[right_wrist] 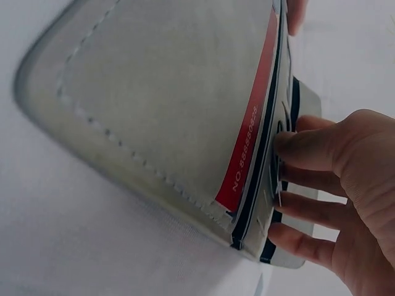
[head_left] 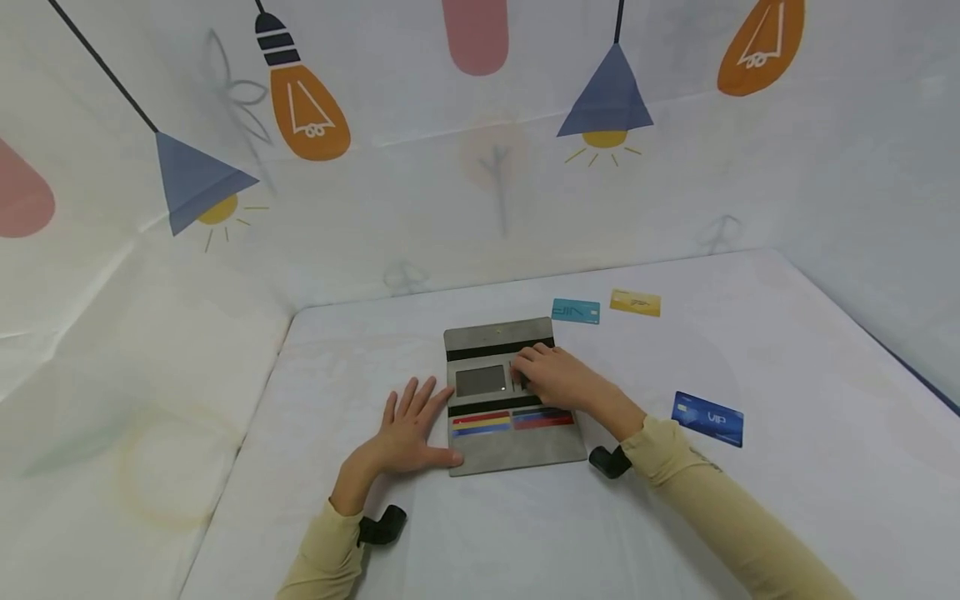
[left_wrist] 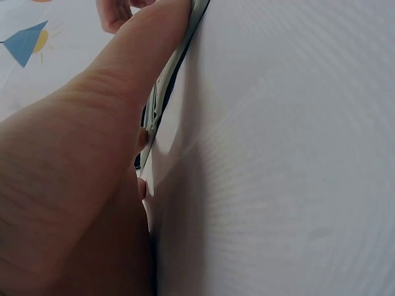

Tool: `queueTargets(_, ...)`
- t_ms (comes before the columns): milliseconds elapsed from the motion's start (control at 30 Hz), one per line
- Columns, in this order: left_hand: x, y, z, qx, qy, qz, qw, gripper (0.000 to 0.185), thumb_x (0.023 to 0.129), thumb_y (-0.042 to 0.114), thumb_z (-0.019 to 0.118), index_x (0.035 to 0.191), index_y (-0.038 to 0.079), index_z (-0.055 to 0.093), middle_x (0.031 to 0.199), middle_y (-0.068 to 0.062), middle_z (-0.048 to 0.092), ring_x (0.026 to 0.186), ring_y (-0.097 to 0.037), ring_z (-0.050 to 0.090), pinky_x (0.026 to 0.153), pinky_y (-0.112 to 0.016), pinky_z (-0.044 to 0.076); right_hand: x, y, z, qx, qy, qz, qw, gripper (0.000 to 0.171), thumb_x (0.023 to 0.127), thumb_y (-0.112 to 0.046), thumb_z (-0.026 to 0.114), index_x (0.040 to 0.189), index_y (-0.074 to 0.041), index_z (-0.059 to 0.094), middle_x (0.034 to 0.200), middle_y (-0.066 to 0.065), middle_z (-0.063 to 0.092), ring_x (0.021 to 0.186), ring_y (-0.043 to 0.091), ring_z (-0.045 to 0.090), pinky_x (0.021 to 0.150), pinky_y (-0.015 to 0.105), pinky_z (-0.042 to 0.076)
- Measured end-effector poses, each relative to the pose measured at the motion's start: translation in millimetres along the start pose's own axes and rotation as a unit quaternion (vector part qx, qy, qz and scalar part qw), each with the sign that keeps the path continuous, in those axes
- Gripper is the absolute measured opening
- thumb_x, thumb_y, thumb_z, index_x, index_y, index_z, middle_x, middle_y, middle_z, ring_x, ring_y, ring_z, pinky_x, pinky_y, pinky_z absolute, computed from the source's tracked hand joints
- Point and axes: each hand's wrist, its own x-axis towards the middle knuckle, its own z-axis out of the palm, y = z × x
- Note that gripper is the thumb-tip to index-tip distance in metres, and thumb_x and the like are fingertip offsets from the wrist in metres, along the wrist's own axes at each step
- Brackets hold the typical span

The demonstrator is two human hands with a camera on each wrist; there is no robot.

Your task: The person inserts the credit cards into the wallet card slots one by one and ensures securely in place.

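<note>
A grey wallet [head_left: 517, 450] lies unfolded on the white table, with a clear window and rows of slots holding red, yellow and blue cards [head_left: 482, 423]. My left hand [head_left: 408, 433] is flat at its left side, fingers spread; thumb and fingertips touch the wallet's edge. Over the upper right slots, my right hand [head_left: 558, 379] pinches a thin card [right_wrist: 278, 185] at a slot between thumb and fingers. Most of that card is hidden by the fingers and the wallet. In the right wrist view, a red card [right_wrist: 247, 135] shows its edge and printed number above a slot.
Beyond the wallet lie a teal card [head_left: 576, 311] and a yellow card [head_left: 635, 302]. A blue VIP card [head_left: 708, 419] is to the right, near the right sleeve [head_left: 697, 475]. White cloth walls with printed lamps [head_left: 606, 92] enclose the table at the back and sides.
</note>
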Motion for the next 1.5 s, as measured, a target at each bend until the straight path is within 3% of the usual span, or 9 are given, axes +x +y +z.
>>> queueTargets(267,-1.4,-1.4,0.4,-0.001,0.003,0.003,1.0000,0.104,0.080,0.064,0.071,0.159,0.021,0.019,0.166,-0.015,0.005,0.151,-0.041,-0.008,0.114,-0.065,-0.007,5,-3,1,0.018,-0.030,0.041,0.999,0.031,0.095,-0.009,0.066,0.124,-0.012,0.057,0.122,0.007,0.061,0.116,0.027,0.056,0.093,0.047,0.048)
queueTargets(433,-0.6,-1.3,0.3,0.002,0.001,0.003,1.0000,0.104,0.080,0.064,0.070,0.160,0.022,0.018,0.166,-0.014,0.005,0.151,-0.040,-0.008,0.114,-0.064,-0.008,-3,6,-5,0.050,-0.044,0.081,0.994,0.041,0.094,-0.016,0.069,0.132,-0.011,0.054,0.130,0.010,0.060,0.122,0.029,0.054,0.094,0.052,0.046)
queueTargets(567,-0.5,0.0,-0.7,-0.001,-0.003,0.003,1.0000,0.104,0.080,0.064,0.070,0.160,0.022,0.018,0.166,-0.014,0.004,0.151,-0.040,-0.009,0.114,-0.064,-0.008,-9,13,-8,0.054,-0.042,0.088,0.994,0.043,0.093,-0.014,0.070,0.133,-0.011,0.054,0.129,0.009,0.061,0.120,0.029,0.056,0.092,0.053,0.046)
queueTargets(900,-1.6,2.1,-2.3,0.004,-0.003,-0.003,1.0000,0.104,0.080,0.063,0.071,0.159,0.020,0.019,0.166,-0.015,0.005,0.151,-0.041,-0.008,0.114,-0.065,-0.007,-8,16,-4,0.043,-0.030,0.069,0.996,0.036,0.092,-0.009,0.067,0.126,-0.012,0.057,0.121,0.009,0.063,0.113,0.028,0.058,0.089,0.051,0.048)
queueTargets(1500,0.2,0.1,-0.5,0.010,-0.007,-0.005,0.9999,0.105,0.079,0.065,0.070,0.159,0.021,0.019,0.166,-0.015,0.005,0.151,-0.040,-0.008,0.114,-0.065,-0.007,9,-11,0,-0.005,-0.008,0.022,1.000,0.030,0.097,-0.006,0.060,0.126,-0.012,0.060,0.114,0.008,0.060,0.107,0.027,0.057,0.082,0.043,0.050)
